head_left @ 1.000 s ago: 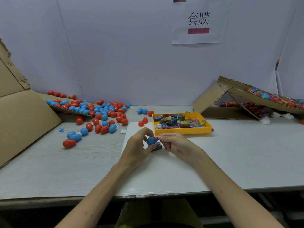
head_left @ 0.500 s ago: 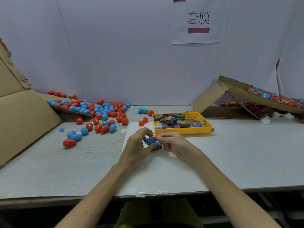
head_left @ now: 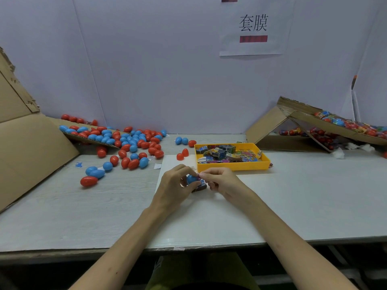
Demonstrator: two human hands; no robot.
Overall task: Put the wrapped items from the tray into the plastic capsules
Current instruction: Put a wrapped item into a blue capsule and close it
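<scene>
My left hand (head_left: 173, 188) grips a blue capsule half (head_left: 191, 178) just in front of the yellow tray (head_left: 232, 165). My right hand (head_left: 222, 182) pinches a small wrapped item (head_left: 198, 174) at the capsule's top edge. A darker wrapped piece (head_left: 200, 186) lies on the table under and between my hands, partly hidden. The tray holds several colourful wrapped items (head_left: 228, 154). Both hands meet over a white sheet (head_left: 167, 164) on the table.
Many red and blue capsules (head_left: 125, 143) lie scattered at the left, some on a tilted cardboard flap (head_left: 88, 138). Two red halves (head_left: 182, 154) sit left of the tray. A cardboard box (head_left: 314, 124) with filled packed capsules stands at the right. Large cardboard (head_left: 25, 147) leans at far left.
My hands stay in nearly the same place. The right fingers have shifted the wrapped item slightly against the top of the blue capsule half.
</scene>
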